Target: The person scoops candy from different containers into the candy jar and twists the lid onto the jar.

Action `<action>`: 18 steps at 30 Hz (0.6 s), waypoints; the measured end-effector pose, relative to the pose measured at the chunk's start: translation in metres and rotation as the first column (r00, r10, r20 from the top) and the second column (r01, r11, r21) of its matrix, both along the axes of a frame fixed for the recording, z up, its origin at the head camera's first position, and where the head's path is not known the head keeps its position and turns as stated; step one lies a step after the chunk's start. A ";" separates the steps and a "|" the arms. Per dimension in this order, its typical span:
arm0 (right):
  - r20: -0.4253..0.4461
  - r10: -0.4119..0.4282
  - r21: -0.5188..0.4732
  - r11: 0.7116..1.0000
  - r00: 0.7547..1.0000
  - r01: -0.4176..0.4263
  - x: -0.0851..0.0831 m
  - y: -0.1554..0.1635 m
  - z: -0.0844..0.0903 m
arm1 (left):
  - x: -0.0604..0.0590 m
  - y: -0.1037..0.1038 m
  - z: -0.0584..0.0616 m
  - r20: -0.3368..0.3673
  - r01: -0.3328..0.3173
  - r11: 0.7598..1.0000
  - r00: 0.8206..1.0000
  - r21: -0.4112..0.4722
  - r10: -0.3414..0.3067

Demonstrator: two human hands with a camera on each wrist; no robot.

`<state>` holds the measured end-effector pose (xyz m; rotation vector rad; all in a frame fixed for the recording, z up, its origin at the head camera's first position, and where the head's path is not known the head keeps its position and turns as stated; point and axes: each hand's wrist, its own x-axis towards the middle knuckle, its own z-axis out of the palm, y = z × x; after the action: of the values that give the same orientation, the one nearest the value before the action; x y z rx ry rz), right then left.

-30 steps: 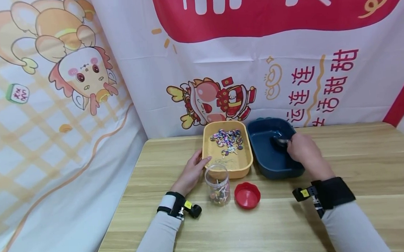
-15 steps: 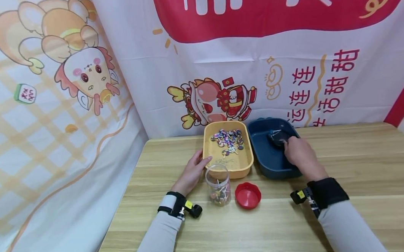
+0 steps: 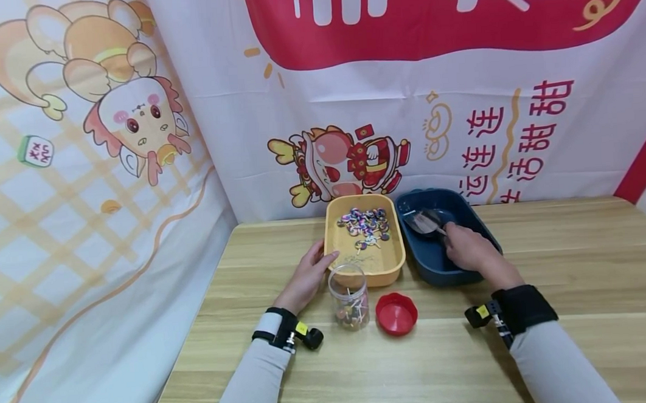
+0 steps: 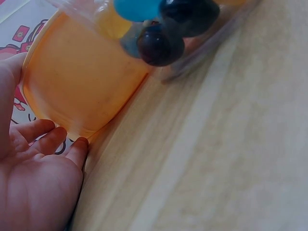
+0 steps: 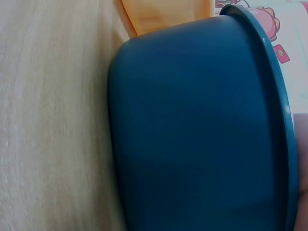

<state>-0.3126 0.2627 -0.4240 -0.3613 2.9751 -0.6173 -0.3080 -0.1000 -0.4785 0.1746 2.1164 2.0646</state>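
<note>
One left hand [image 3: 307,275] is laid with relaxed, straight fingers [image 4: 53,139] against the left wall of one yellow tray [image 3: 366,265]; nothing is pinched in this grip. Just right of that hand, one clear jar [image 3: 349,295] of round-headed pins stands uncapped. One red lid [image 3: 396,312] lies just beside the jar. One right hand [image 3: 467,250] is placed inside one blue tray [image 3: 435,270], its grip closed on one metal scoop [image 3: 424,222], which is raised ahead of the fingers. Compared with a second ago, the scoop has been lifted and carried left. The two trays touch; open surface [image 3: 578,255] lies right of the right hand.
</note>
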 end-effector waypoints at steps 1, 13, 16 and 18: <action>-0.003 0.014 -0.011 1.000 1.000 -0.014 0.001 0.000 0.000 | 0.000 0.000 0.000 -0.001 -0.002 1.000 1.000 0.001 0.002; 0.079 0.061 -0.142 0.989 0.995 -0.049 0.005 -0.020 -0.002 | 0.003 0.003 0.003 0.011 -0.021 1.000 1.000 -0.007 0.021; 0.072 0.048 -0.157 0.987 0.996 -0.036 0.005 -0.019 -0.002 | 0.004 0.003 0.004 0.012 -0.023 1.000 1.000 -0.006 0.023; 0.070 0.041 -0.165 0.986 0.997 -0.029 0.005 -0.019 -0.002 | 0.005 0.003 0.004 0.008 -0.021 1.000 1.000 -0.006 0.021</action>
<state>-0.3080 0.2439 -0.4258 -0.3932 2.8502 -0.8550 -0.3035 -0.0969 -0.4749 0.1431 2.1288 2.0664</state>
